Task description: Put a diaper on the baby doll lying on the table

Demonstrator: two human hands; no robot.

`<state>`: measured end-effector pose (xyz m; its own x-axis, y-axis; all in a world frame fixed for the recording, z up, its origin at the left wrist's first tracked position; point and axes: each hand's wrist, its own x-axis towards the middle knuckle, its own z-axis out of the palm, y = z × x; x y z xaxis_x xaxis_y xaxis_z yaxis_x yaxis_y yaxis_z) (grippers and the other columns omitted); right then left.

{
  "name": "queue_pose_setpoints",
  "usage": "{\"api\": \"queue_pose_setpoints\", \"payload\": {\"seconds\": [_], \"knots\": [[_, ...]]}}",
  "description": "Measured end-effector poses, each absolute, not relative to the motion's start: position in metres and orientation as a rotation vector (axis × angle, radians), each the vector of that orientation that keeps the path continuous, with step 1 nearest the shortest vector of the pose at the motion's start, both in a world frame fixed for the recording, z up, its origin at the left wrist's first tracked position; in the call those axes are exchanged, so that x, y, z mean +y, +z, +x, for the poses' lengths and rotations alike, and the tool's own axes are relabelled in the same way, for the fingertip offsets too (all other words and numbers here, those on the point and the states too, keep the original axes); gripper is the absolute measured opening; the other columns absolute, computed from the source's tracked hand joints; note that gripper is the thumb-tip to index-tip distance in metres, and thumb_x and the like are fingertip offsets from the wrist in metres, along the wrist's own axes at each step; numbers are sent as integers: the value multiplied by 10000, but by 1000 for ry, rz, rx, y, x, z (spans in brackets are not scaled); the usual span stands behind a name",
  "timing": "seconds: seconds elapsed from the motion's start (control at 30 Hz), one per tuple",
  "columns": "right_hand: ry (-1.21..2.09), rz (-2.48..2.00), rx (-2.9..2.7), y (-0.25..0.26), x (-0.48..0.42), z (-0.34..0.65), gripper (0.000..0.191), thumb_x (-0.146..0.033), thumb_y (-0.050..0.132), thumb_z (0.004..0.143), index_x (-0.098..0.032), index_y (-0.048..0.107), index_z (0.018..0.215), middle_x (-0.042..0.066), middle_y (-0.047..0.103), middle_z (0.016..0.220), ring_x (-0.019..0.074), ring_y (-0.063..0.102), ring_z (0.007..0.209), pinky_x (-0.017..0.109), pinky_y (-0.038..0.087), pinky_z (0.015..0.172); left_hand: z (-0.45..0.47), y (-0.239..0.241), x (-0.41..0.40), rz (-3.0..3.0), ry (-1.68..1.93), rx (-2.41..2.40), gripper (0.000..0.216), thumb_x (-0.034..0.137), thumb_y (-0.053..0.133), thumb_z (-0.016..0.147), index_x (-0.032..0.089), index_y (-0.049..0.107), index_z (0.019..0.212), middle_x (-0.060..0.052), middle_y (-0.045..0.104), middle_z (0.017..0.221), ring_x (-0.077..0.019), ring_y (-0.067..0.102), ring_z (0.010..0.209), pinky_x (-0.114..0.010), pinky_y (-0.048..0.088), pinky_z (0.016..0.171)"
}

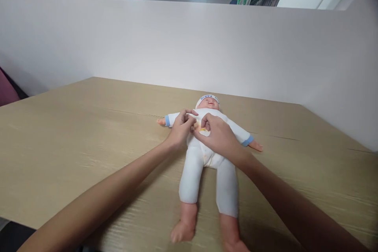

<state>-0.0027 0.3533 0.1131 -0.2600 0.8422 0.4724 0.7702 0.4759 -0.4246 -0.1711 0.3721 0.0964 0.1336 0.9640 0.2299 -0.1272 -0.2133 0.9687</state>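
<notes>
White cloth covers most of the doll (206, 153), which lies on its back on the table (88, 134), head toward the far partition (177, 43) and bare feet toward me. I have both hands on its chest. My left hand (180, 128) comes in from the doll's blue-cuffed arm side, fingers pinched on a fold of the suit (196, 165) just under the collar. My right hand (218, 136) lies across the belly, thumb and forefinger closed on the cloth next to the left hand's grip, so that the two pinches nearly touch. Between them I see a small patch of yellowish colour; it may be a print or a fastener, the view is too soft for me to tell. The doll wears a white cap (208, 99) with blue lettering on its band. Its arms are spread out to both sides, its legs straight and slightly apart. The near foot is blurred at the lower edge. The table is pale wood grain, and the partition stands along its far and right sides.
</notes>
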Motion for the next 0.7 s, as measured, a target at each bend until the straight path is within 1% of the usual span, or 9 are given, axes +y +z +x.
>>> {"api": "queue_pose_setpoints", "payload": {"seconds": [0.13,0.17,0.3,0.4,0.47,0.53,0.6,0.63,0.7], "knots": [[259,-1316,-2026,111,357,-3,307,-334,750,828,-268,451,807,-20,619,807,207,568,774,330,375,677,-164,97,373,1491,1195,847,249,270,620,909,207,647,1149,42,533,754,-154,508,740,-281,399,700],[281,-1308,-2013,112,357,-3,310,-342,750,842,-267,453,795,-24,613,792,202,562,763,329,367,671,-165,97,372,1503,1192,843,247,296,603,939,207,645,1166,36,542,773,-160,519,759,-289,412,722],[354,-1298,-1976,116,358,-2,378,-422,658,995,-258,450,725,-27,591,729,177,527,706,331,335,657,-174,95,371,1610,1172,803,327,428,467,1085,215,591,1299,-4,626,898,-182,562,838,-321,443,786],[330,-1319,-1990,116,360,-1,415,-380,625,1035,-252,421,696,-31,547,703,167,475,679,335,299,647,-179,85,372,1719,1222,771,390,496,421,1130,235,533,1397,-28,649,989,-184,558,857,-328,460,803],[317,-1327,-2007,117,362,1,418,-321,612,1035,-250,389,688,-37,503,688,162,437,666,337,281,647,-181,74,375,1770,1337,773,392,515,451,1130,261,508,1423,-48,643,1115,-167,535,824,-330,477,806],[345,-1327,-2017,118,364,3,425,-291,601,1029,-250,356,684,-46,463,671,158,413,654,336,278,648,-183,63,379,1774,1424,794,374,514,493,1121,288,491,1420,-69,612,1288,-149,525,808,-327,490,796],[398,-1322,-2006,119,365,4,431,-281,596,1017,-249,334,677,-52,432,651,155,401,645,333,281,646,-185,54,384,1761,1410,844,358,501,545,1103,295,502,1393,-77,579,1407,-152,550,865,-321,494,803],[426,-1318,-1993,120,365,5,430,-280,595,1009,-249,327,674,-55,418,644,153,395,642,332,282,644,-186,51,386,1754,1367,876,357,499,565,1093,287,521,1378,-76,588,1405,-162,562,901,-320,493,811],[475,-1309,-1962,120,364,7,429,-286,597,989,-248,315,668,-59,390,639,148,384,639,331,282,642,-188,46,390,1728,1280,940,368,503,603,1069,258,573,1342,-73,630,1321,-184,577,963,-321,487,831]]}}
